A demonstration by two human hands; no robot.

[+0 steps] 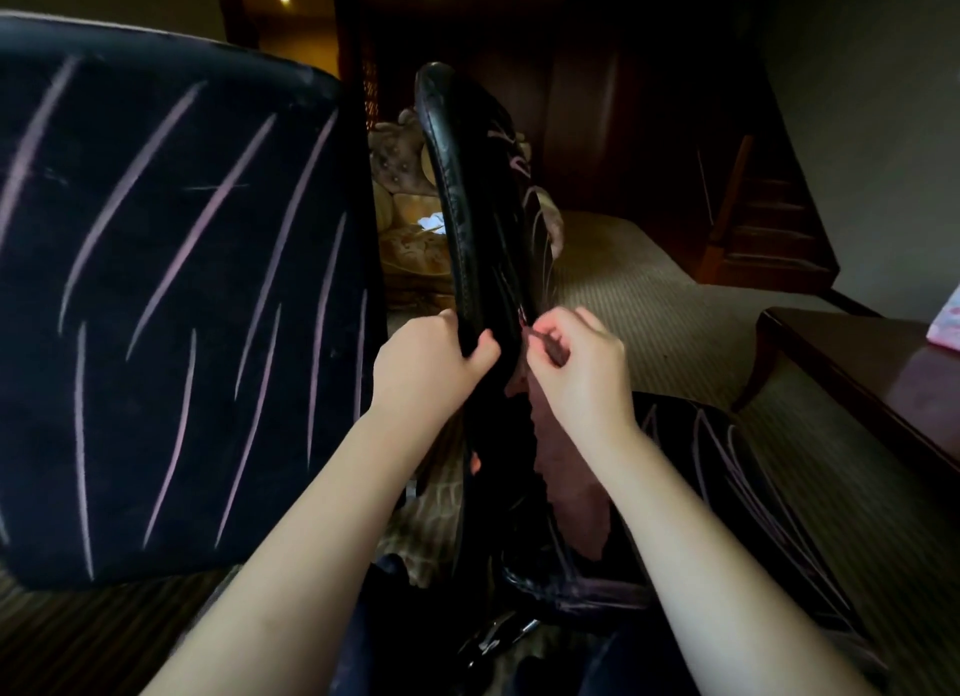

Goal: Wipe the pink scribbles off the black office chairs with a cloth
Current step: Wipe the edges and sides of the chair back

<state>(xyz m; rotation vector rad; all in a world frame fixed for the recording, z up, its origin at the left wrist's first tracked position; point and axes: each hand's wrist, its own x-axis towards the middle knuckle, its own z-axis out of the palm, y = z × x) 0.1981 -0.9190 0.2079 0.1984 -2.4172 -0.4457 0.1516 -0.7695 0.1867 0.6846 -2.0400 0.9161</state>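
A black office chair's backrest (pixel 483 217) stands edge-on in the middle, with pink scribbles on its right face. My left hand (pixel 426 362) grips the rear edge of this backrest. My right hand (pixel 576 368) holds a dusky pink cloth (pixel 566 482) against the backrest's right face, and the cloth hangs down below the hand. The same chair's seat (pixel 727 487), also streaked pink, lies lower right. A second black chair's back (pixel 171 300) fills the left side, covered with long pink strokes.
A dark wooden table (pixel 852 373) juts in at the right, a pink-white item (pixel 948 321) on its far edge. A patterned sofa (pixel 410 238) sits behind the chairs. Wooden stairs (pixel 763 217) rise at back right. Striped carpet (pixel 649 305) covers the floor.
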